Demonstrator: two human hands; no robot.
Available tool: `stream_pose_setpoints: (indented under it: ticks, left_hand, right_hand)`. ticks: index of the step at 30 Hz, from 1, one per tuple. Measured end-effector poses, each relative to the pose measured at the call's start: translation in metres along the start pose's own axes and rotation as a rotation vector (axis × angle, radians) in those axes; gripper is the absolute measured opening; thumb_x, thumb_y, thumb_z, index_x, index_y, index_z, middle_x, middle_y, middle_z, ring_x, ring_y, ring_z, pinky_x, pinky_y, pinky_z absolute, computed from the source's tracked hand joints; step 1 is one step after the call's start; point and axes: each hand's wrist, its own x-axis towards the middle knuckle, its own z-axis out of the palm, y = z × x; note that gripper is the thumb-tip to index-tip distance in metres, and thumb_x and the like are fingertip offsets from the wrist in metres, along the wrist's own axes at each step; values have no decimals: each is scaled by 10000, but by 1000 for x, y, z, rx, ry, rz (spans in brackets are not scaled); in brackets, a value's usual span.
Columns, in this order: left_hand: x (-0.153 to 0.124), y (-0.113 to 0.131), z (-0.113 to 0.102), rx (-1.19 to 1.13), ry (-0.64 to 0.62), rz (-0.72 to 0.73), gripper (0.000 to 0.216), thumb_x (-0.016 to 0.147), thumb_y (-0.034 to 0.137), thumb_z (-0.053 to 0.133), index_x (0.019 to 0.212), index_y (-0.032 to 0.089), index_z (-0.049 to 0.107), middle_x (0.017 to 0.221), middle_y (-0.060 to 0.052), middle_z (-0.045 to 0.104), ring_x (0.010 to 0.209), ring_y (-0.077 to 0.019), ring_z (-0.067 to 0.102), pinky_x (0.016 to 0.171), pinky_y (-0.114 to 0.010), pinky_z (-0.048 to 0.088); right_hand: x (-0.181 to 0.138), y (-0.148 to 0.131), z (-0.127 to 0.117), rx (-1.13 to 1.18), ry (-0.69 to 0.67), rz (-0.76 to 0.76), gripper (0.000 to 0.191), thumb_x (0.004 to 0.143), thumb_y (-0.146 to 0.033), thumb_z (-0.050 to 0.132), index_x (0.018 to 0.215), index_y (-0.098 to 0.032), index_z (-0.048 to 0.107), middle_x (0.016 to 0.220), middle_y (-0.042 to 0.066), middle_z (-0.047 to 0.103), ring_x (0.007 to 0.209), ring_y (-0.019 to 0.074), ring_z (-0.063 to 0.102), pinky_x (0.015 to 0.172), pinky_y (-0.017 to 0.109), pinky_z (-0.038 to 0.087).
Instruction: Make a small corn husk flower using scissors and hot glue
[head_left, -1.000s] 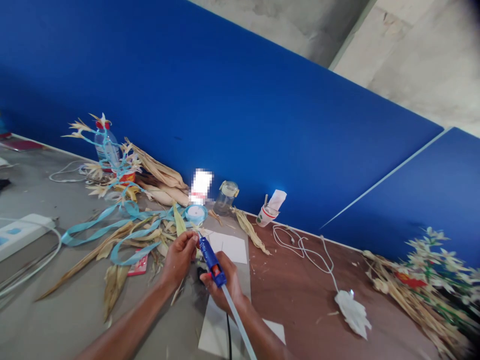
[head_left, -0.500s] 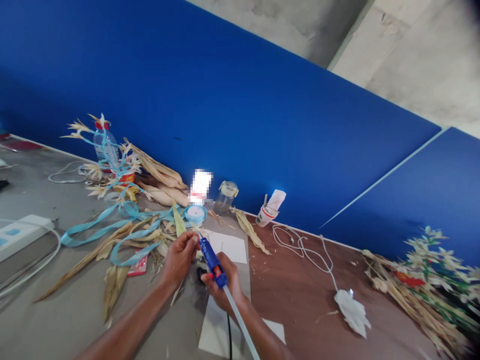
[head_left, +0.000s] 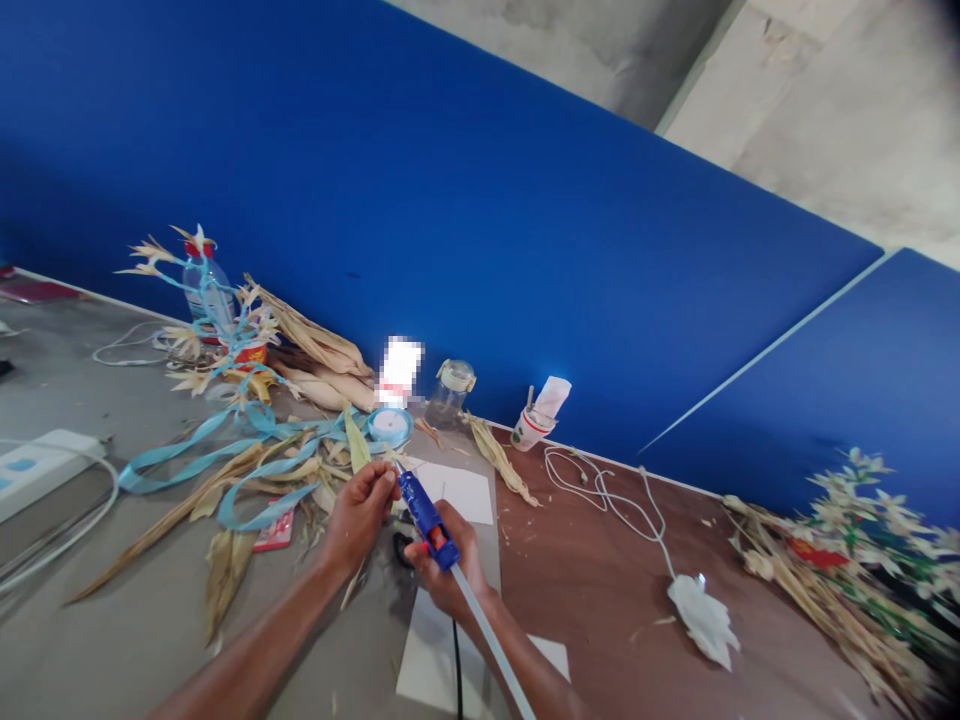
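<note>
My right hand (head_left: 450, 560) is wrapped round a blue hot glue gun (head_left: 426, 515), whose nozzle points away and to the left. A long whitish glue stick (head_left: 487, 630) runs out of its back end. Beside the nozzle, my left hand (head_left: 366, 505) is closed in a pinch; what its fingertips hold is too small to make out. Just behind that hand stands a pale green husk leaf (head_left: 355, 440). A roll of light blue ribbon (head_left: 390, 425) lies beyond the nozzle, and white paper (head_left: 457, 490) lies under and behind the gun.
Loose blue ribbon (head_left: 172, 470) and dried corn husks (head_left: 165, 510) spread to the left, near a white power strip (head_left: 52, 465). Along the blue partition (head_left: 525, 220) stand a glass jar (head_left: 451, 392) and a paper cup (head_left: 532, 428). White cable (head_left: 607, 490) and white flowers (head_left: 862, 500) are at right.
The glue gun has shifted very slightly, its back end a little to the right and lower. Both hands keep nearly the same position, nozzle close to the left fingertips.
</note>
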Motion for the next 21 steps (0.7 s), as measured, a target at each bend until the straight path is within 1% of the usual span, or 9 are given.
stream_pose_setpoints:
  ticks: [4, 10, 15, 18, 21]
  left_hand:
    - [1, -2, -1, 14, -3, 10, 249, 752, 410, 575, 703, 167, 554, 512, 63, 422, 437, -69, 338, 425, -189, 274]
    - [2, -3, -1, 16, -13, 28, 263, 755, 424, 569, 690, 170, 550, 516, 59, 422, 435, -73, 337, 427, -196, 285]
    - [1, -3, -2, 17, -2, 19, 246, 752, 415, 569, 705, 174, 551, 522, 62, 433, 440, -72, 348, 427, -191, 277]
    - [0, -2, -2, 22, -13, 26, 240, 752, 401, 568, 674, 175, 545, 512, 63, 421, 443, -73, 340, 435, -194, 281]
    - [0, -3, -2, 14, -19, 19, 229, 754, 391, 569, 690, 172, 551, 519, 61, 417, 449, -73, 332, 435, -194, 279]
  right_hand:
    - [0, -1, 0, 6, -14, 0, 391, 772, -569, 524, 678, -198, 438, 609, -10, 449, 535, 119, 425, 483, 244, 349]
    - [-1, 2, 0, -6, 4, 14, 412, 774, -597, 502, 707, -191, 480, 611, -2, 477, 538, 121, 439, 480, 242, 363]
    - [-1, 3, 1, -7, -2, 8, 408, 769, -594, 506, 682, -198, 464, 593, -6, 474, 523, 119, 430, 468, 240, 355]
    - [-1, 3, 1, -8, 25, 6, 439, 765, -624, 490, 687, -192, 478, 594, -4, 481, 523, 118, 436, 468, 238, 355]
    - [0, 2, 1, -13, 33, 14, 447, 759, -629, 494, 685, -189, 487, 587, -4, 480, 516, 118, 435, 465, 238, 350]
